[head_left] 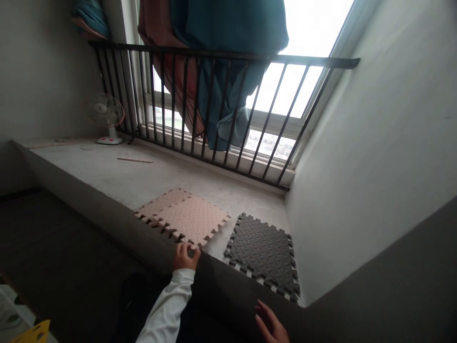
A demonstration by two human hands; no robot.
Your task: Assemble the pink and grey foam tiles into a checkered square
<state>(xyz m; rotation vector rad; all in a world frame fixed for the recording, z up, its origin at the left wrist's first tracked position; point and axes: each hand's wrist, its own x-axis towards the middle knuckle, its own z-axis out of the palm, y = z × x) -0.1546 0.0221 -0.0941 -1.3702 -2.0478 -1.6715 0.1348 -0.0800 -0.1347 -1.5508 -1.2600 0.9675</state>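
Note:
My left hand, in a white sleeve, has its fingers closed on the near corner of a pink foam mat. This puzzle-edged tile lies on the pale window ledge. Part of a second pink foam mat shows along its left side; whether they overlap or interlock, I cannot tell. To the right, a dark grey foam mat lies apart, close to the wall. Below that tile, my right hand is in the air at the bottom edge, fingers apart and holding nothing.
A black railing runs along the window, with teal and pink curtains hanging through it. At the ledge's far left stands a small fan. A thin strip lies nearby. Something yellow shows at the lower left.

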